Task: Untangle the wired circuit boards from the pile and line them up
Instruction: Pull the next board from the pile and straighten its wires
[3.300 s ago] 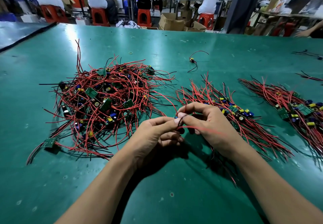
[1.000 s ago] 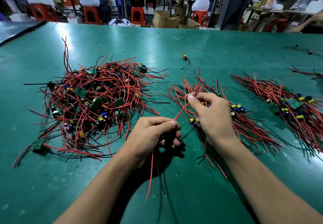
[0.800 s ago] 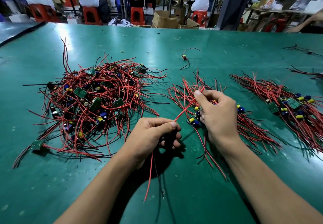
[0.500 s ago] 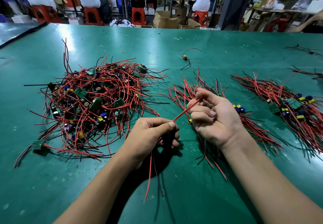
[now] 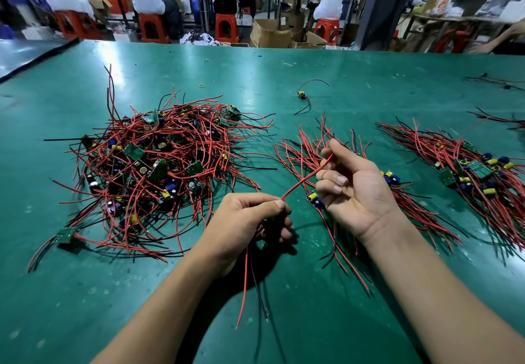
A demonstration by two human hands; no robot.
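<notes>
Red wire, left hand, right hand; one pile, seemingly two rows.

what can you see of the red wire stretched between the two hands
The red wire is thin, with glossy plastic-looking insulation. It runs nearly straight above the green table, slanting up from the left hand, which pinches it between thumb and forefinger, to the right hand, where its end sits between thumb and index finger. Whether it joins the red lead dangling below the left hand is hidden.
</notes>
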